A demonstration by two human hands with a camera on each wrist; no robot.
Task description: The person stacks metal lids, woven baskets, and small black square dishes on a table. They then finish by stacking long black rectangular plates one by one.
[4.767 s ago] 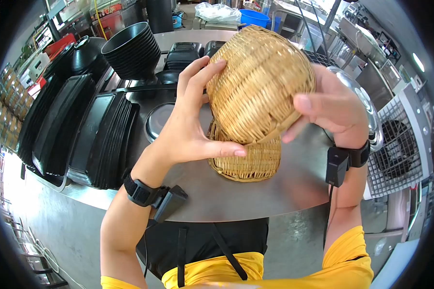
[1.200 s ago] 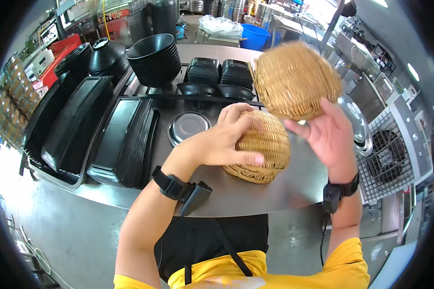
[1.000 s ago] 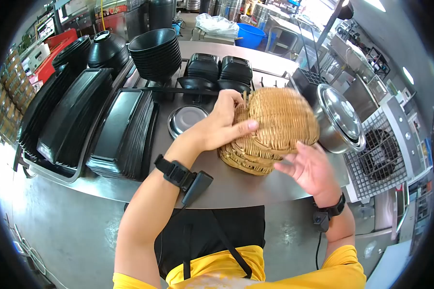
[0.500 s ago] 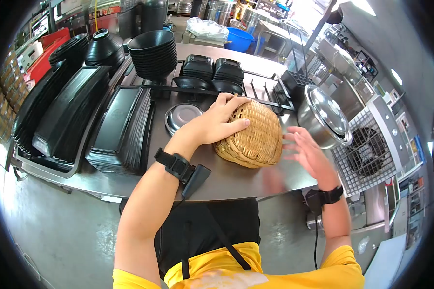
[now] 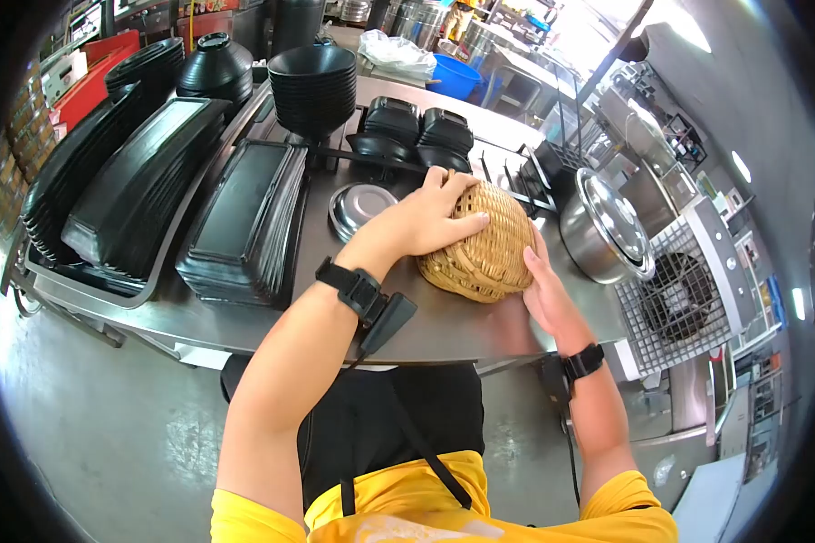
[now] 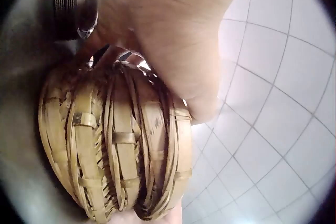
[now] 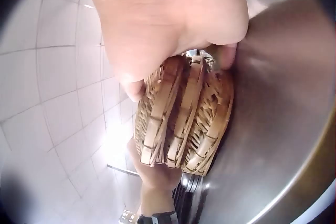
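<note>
Head view: left of the lidded steel pot (image 5: 605, 226), the left hand (image 5: 426, 217) and right hand (image 5: 550, 294) both grip a nested stack of woven baskets (image 5: 486, 249), glossy straw-gold, rims (image 6: 124, 158) strip-bound; the yellow shirt's pale print (image 5: 417, 528) is unreadable

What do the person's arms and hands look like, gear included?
Left hand and right hand: bare, ungloved. Forearms bare below short yellow fabric sleeves. Left wrist: black strap with black buckle, plus black box-shaped unit. Right wrist: matching black band and dark boxy unit, thin black cable hanging below. Any markings too small to read.
</note>
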